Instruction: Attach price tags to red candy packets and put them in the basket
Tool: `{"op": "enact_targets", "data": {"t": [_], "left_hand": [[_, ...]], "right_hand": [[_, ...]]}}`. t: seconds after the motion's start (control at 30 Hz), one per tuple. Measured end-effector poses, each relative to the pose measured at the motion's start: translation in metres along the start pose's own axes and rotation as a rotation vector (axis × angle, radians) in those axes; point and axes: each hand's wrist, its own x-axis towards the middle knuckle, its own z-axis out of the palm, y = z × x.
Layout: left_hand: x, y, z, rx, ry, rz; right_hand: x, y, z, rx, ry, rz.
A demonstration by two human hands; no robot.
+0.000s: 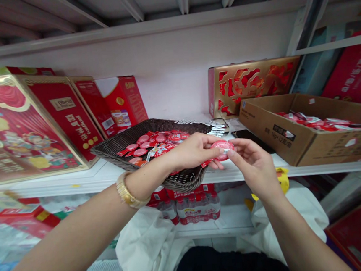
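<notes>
Closed around a round red-and-pink sealed packet [222,145], my left hand [192,151] reaches over the front right part of a dark woven basket [185,186]. My right hand [255,162] meets it from the right, its thumb and fingers pinching a small white label [225,151] against the packet's face. Inside the basket lie several similar red packets [162,139], partly hidden by my left hand and forearm. Thin white label strips [217,129] stick out along the basket's back right rim.
An open cardboard box [290,142] with more red packets stands at the right. Red and gold gift boxes [61,116] fill the left, and another gold-red box [254,82] leans at the back. Shrink-wrapped bottles [198,210] sit on the shelf below. A shelf frame [145,26] hangs overhead.
</notes>
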Motion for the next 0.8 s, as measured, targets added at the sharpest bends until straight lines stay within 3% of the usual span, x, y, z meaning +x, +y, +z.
{"op": "enact_targets", "data": {"t": [0.43, 0.8], "left_hand": [[-0.0007, -0.0036, -0.0047, -0.006, -0.025, 0.052], [-0.0018, -0.0027, -0.0052, 0.020, -0.042, 0.059]], "right_hand": [[-0.0012, 0.0014, -0.0005, 0.163, -0.003, 0.004], [-0.0013, 0.0022, 0.0020, 0.129, 0.001, 0.009]]}}
